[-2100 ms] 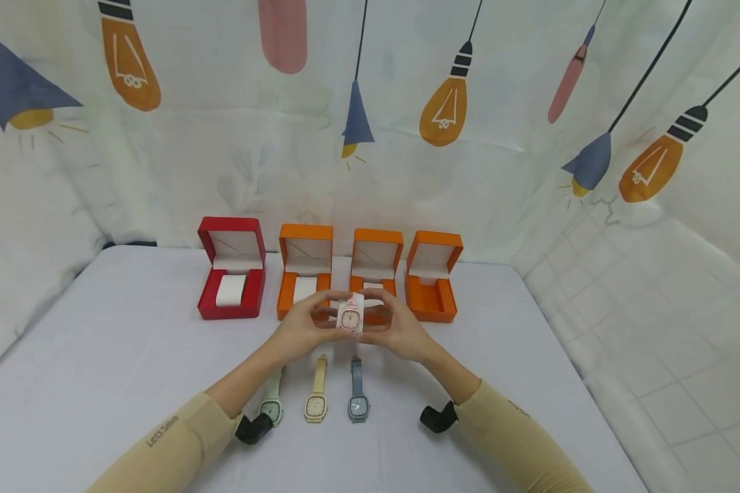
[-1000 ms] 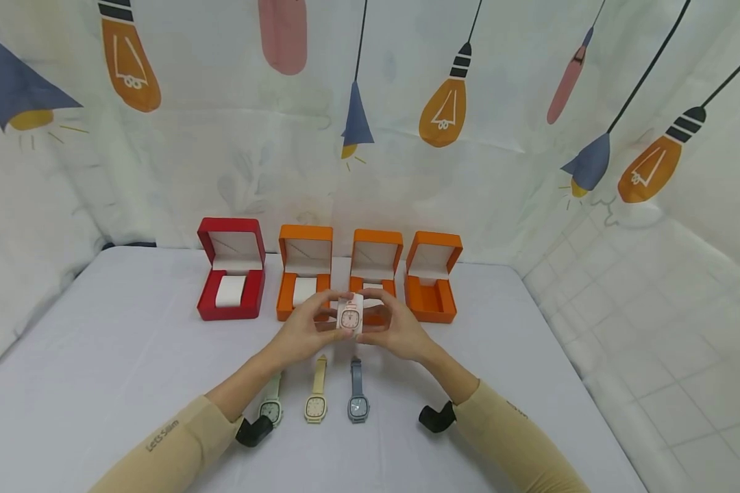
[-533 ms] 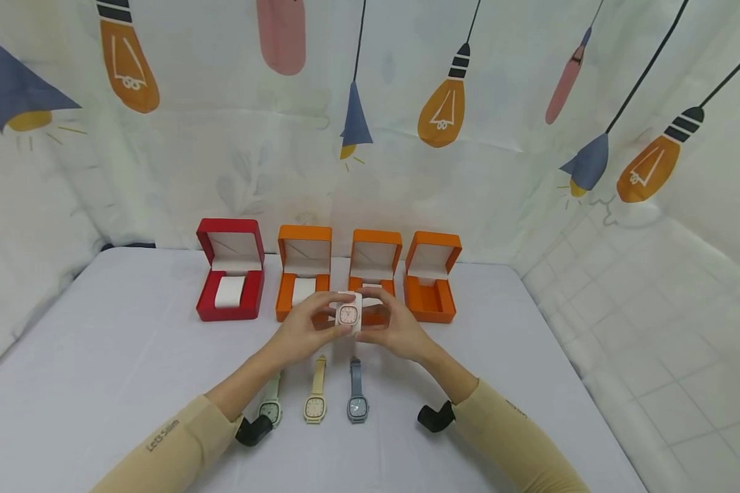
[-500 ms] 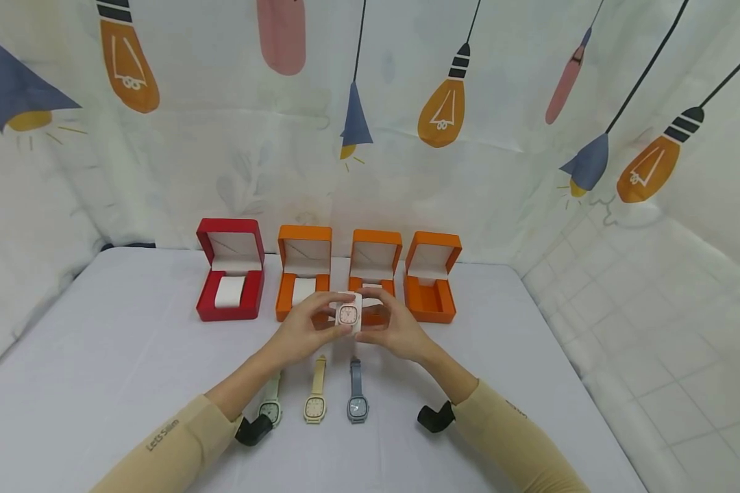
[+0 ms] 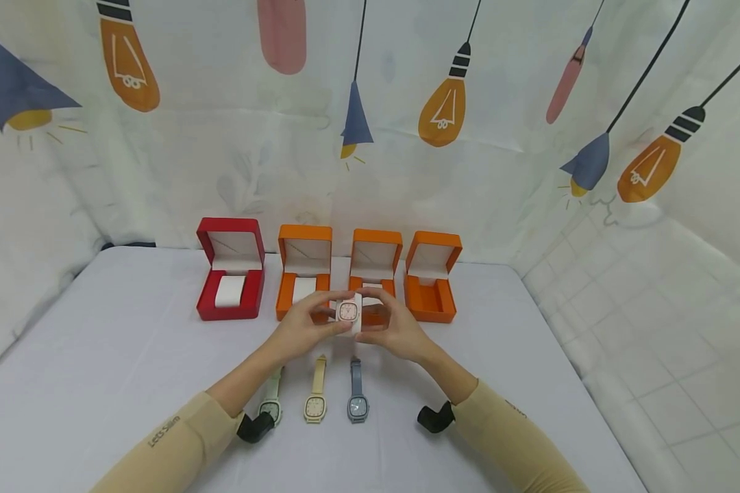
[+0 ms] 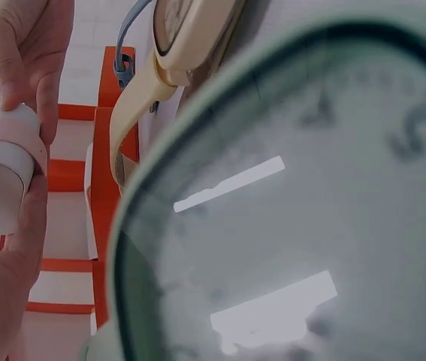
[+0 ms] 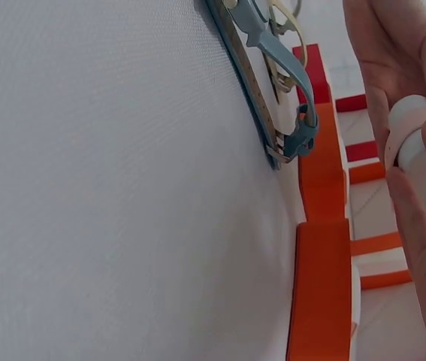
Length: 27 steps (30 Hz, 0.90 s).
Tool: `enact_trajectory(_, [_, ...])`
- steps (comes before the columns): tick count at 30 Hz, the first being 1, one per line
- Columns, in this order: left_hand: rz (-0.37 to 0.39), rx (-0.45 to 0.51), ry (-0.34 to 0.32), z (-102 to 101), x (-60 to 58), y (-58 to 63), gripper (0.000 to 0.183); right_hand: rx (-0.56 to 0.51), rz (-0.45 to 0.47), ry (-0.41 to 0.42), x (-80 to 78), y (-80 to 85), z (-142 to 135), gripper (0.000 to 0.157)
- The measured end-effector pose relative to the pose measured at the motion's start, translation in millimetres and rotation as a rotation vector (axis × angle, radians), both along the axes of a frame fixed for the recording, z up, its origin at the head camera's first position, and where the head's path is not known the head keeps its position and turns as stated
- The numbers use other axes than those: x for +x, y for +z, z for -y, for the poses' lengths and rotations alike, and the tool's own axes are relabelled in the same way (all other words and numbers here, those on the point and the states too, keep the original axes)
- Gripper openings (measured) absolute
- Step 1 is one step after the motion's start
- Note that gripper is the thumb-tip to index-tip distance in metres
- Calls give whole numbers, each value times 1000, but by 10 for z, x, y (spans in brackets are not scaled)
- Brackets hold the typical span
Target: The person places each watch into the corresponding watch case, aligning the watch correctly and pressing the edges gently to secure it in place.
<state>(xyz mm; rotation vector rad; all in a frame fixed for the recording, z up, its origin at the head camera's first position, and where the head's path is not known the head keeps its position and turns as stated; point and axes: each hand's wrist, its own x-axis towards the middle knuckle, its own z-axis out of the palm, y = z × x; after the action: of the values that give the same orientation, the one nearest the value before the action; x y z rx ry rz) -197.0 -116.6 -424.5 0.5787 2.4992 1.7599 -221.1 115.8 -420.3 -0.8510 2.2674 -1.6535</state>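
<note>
A pink watch (image 5: 348, 312) is wrapped round a white watch cushion (image 5: 358, 326), held up before the orange boxes. My left hand (image 5: 305, 326) grips it from the left, thumb at the lower edge of the watch face. From the right, my right hand (image 5: 402, 330) holds the cushion between thumb and fingers. In the left wrist view the pink strap (image 6: 11, 135) circles the cushion. Below the hands lie a green watch (image 5: 270, 411), partly hidden by the left wrist camera, a yellow watch (image 5: 315, 407) and a blue watch (image 5: 358, 407).
A red box (image 5: 257, 294) with a white cushion stands open at the back left. Beside it are three open orange boxes; the left one (image 5: 305, 234) holds a cushion, the middle one (image 5: 377, 237) is partly behind the hands, and the right one (image 5: 430, 301) has a bare compartment.
The pink watch face has shifted slightly up and left in the hands, and the strap above it no longer shows in the head view. Both arms stay nearly in place.
</note>
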Motion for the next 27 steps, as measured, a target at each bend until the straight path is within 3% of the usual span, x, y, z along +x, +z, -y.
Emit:
enact_trajectory(15, [40,-6,-29,21,-20,21,67,-12,30,-7,-15,-35,-35,77])
enact_trajectory(27, [85,23,-1,14,-15,35,73,15,10,6,-39,-21,-52,78])
